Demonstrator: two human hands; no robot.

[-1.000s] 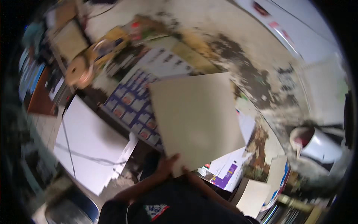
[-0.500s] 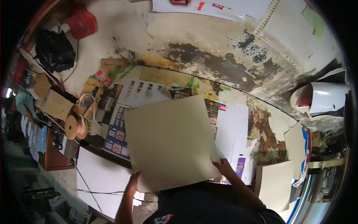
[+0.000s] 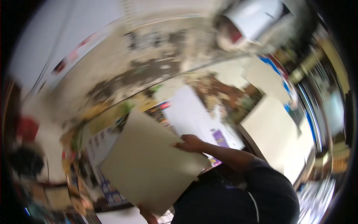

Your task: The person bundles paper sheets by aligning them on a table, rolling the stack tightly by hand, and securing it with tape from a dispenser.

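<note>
A large beige sheet of cardboard [image 3: 149,164] is held tilted in front of me, above the worktop. My right hand [image 3: 190,143] grips it by its right edge, fingers closed and thumb over the face. My left hand [image 3: 147,214] is closed on its lower edge near the bottom of the view, with most of its fingers hidden behind the sheet. Beyond the cardboard, white paper [image 3: 188,104] and printed sheets [image 3: 112,194] cover part of the worktop. A purple printed piece [image 3: 220,138] shows just right of my right hand. Motion blurs the picture.
Large beige boards [image 3: 270,125] stand or lie at the right. A rolled white sheet [image 3: 257,16] is at the upper right, by the stained wall [image 3: 134,78]. On the far left are a black bag [image 3: 26,160] and a red object [image 3: 28,128].
My view has swung to the right, so the surroundings have shifted left and turned. My right hand is now higher along the cardboard's right edge. Both hands still hold the sheet.
</note>
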